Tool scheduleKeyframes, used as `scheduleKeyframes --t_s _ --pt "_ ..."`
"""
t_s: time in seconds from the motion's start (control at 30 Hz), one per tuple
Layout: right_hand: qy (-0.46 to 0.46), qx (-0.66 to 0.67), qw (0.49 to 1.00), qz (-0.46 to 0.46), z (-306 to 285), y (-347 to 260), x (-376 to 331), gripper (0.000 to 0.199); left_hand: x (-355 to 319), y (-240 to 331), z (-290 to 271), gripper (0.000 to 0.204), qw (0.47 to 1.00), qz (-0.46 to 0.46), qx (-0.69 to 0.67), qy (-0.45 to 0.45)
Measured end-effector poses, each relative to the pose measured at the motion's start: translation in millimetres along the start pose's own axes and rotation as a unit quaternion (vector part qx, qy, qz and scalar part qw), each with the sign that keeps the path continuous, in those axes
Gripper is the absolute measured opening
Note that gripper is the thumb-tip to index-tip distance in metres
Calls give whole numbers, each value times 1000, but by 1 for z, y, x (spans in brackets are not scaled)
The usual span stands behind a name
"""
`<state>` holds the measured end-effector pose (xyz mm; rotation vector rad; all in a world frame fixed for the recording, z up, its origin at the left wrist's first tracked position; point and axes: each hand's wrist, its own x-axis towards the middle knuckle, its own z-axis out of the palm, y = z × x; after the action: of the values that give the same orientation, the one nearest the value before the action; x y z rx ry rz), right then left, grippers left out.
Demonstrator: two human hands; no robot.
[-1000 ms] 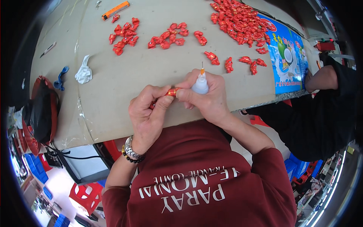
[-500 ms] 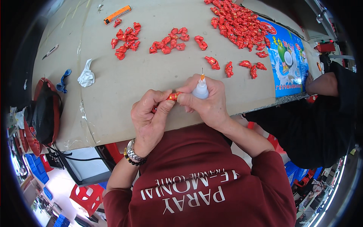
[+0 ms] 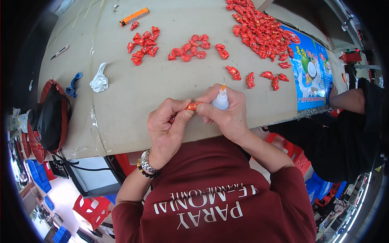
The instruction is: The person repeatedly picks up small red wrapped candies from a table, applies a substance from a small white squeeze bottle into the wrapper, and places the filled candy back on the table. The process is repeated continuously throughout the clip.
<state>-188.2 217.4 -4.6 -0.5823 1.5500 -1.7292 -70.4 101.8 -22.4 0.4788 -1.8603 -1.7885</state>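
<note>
Both hands meet over the near edge of the beige paper-covered table (image 3: 162,89): my left hand (image 3: 166,129) pinches a small red-and-gold moulded plastic figurine (image 3: 193,106) between thumb and fingertips, and my right hand (image 3: 229,115) is closed around a small white squeeze bottle with an orange needle nozzle (image 3: 221,98), while also steadying the figurine's right end. I judge the figurine light, rigid and a little slick, best gripped at its ends, with its long axis running left to right between my hands. The bottle stands upright with its nozzle pointing away from me toward the scattered red figurines (image 3: 259,28); its soft wall should yield if squeezed.
</note>
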Motion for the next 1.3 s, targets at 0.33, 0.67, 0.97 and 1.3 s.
scheduleKeyframes --t_s 0.33,0.67,0.97,1.3 --pt "15 -68 997 29 -4 -21 5 28 10 21 -14 10 999 -34 30 6" --pt "129 -145 980 -43 -56 -25 23 41 49 15 -108 10 939 -26 318 132" --pt "240 -103 962 -79 -96 -30 43 39 71 24 -141 18 873 5 443 201" --pt "264 -178 937 -146 -109 -36 47 27 38 47 -110 32 851 -177 -483 107"
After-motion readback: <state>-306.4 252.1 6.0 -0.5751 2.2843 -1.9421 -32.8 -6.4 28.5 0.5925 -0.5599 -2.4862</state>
